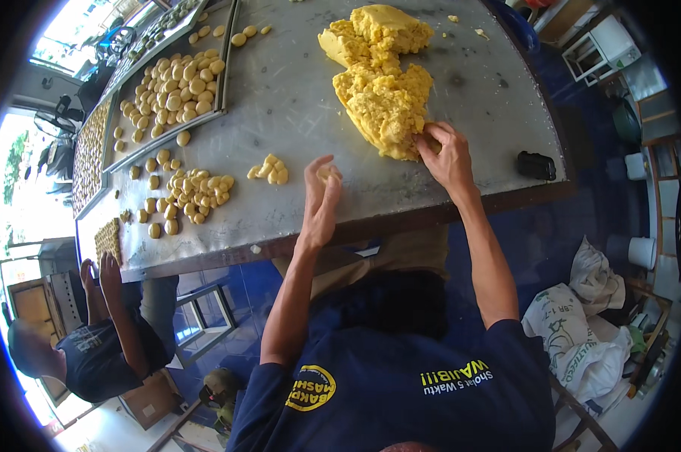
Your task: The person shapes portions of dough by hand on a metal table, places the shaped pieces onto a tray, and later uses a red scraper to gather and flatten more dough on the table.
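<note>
A big crumbly mass of yellow dough (385,105) lies on the metal-topped table (280,75) before me. My right hand (447,160) pinches the near right edge of this mass between thumb and fingers. To its left, my left hand (321,202) is raised just above the table's near edge, its fingers curled around a small pale yellow lump of dough (329,175). A little pile of dough pieces (270,170) sits left of that hand. Farther left is a larger heap of small dough pieces (199,191), with several rounded balls (151,205) beside it.
Trays of round dough balls (176,87) line the table's left side. At the left end a co-worker (91,346) has both hands by a cluster of small pieces (108,239). A black object (536,166) rests near the right edge. White sacks (578,339) lie on the floor.
</note>
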Demonstrator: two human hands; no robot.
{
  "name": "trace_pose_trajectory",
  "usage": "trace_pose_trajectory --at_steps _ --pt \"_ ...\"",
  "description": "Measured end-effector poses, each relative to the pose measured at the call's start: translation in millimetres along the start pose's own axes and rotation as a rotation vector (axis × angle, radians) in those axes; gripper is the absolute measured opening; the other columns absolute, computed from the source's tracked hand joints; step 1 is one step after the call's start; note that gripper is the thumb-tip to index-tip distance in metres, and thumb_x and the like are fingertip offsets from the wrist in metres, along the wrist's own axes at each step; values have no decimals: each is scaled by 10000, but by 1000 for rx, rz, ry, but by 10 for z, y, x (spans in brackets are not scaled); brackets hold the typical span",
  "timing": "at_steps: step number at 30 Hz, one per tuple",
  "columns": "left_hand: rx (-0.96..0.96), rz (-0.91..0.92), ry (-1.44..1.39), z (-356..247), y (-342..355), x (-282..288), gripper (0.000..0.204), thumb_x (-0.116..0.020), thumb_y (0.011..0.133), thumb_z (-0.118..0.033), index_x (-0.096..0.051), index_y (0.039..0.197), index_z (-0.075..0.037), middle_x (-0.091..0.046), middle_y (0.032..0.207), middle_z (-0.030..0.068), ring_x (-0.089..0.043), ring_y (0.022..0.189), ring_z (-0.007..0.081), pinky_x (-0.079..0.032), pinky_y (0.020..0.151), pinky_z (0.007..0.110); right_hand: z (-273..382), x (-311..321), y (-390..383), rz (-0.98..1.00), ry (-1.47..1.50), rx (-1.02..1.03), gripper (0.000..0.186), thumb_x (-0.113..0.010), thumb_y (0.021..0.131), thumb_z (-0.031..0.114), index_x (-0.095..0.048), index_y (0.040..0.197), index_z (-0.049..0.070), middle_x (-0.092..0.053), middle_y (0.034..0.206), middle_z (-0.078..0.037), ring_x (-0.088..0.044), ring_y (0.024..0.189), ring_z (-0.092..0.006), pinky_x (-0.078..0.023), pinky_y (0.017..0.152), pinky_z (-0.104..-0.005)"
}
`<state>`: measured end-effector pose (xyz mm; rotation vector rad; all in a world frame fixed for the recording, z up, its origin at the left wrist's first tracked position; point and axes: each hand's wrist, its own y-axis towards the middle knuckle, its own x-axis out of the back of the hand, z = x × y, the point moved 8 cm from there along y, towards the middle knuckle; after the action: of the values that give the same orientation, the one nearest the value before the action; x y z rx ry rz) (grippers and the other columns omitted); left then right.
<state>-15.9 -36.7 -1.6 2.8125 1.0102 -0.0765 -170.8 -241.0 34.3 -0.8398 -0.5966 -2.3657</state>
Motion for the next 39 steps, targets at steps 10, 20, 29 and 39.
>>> trace_pose_trajectory --at_steps 10,20,29,39 --pt "285 134 -344 61 25 -22 273 -427 1089 -283 -572 1117 -53 -561 1042 36 -459 829 80 -402 747 236 273 148 -745 -151 -254 240 284 -661 879 7 -690 1162 11 -687 1201 -97 -657 1068 -315 -550 920 -384" --pt "-412 251 886 -472 57 -103 158 -557 991 -128 -611 1107 -34 -611 994 132 -577 899 336 -477 854 399 165 33 -488 -268 -171 74 224 -648 911 57 -698 1118 -11 -678 1109 -139 -624 993 -338 -518 883 -405" --pt "-159 32 817 -468 71 300 126 -558 978 -131 -625 978 -25 -675 1018 156 -623 957 368 -480 850 449 114 11 -643 -308 -43 90 263 -635 929 47 -676 1187 17 -639 1218 -119 -593 1093 -316 -513 937 -399" --pt "-250 -95 1239 -351 741 97 241 -501 1007 -277 -611 941 -72 -624 976 115 -534 974 318 -376 875 458 99 7 -627 -294 -43 107 266 -633 925 30 -679 1187 29 -633 1231 -116 -578 1128 -310 -502 959 -395"
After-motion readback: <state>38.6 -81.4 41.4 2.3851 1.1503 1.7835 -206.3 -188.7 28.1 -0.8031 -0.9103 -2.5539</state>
